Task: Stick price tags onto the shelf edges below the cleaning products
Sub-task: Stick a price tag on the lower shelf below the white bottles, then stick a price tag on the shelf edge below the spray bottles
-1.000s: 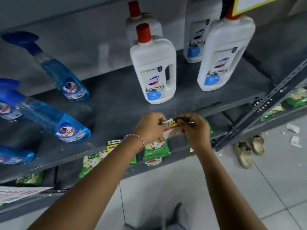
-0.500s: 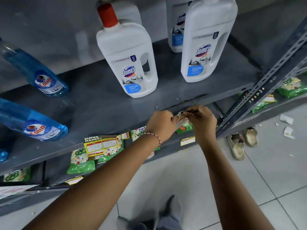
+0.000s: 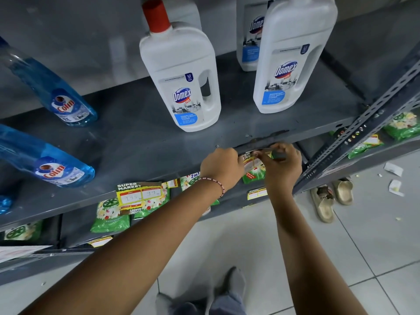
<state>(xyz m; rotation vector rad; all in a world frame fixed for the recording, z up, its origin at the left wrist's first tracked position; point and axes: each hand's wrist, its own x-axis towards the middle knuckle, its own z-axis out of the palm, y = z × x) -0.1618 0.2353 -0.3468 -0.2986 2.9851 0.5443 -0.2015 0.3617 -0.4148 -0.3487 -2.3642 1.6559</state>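
Note:
My left hand (image 3: 221,168) and my right hand (image 3: 281,165) both pinch a price tag (image 3: 252,159) against the front edge of the grey shelf (image 3: 136,144), below and between two white Domex bottles (image 3: 181,87) (image 3: 293,55). The tag is mostly hidden by my fingers; only part of its printed top shows. Another price tag (image 3: 138,193), green and yellow with red boxes, sticks on the same edge further left, below the blue Colin spray bottles (image 3: 56,167).
A slotted metal upright (image 3: 363,123) runs diagonally at the right. Green packets (image 3: 110,215) lie on the lower shelf, with small yellow labels (image 3: 256,193) on its edge. Sandals (image 3: 330,198) and paper scraps lie on the tiled floor.
The view has tilted down and closed in on the shelf edge. Both hands stay together at the edge, still pinching the tag, now pressed a little higher against it.

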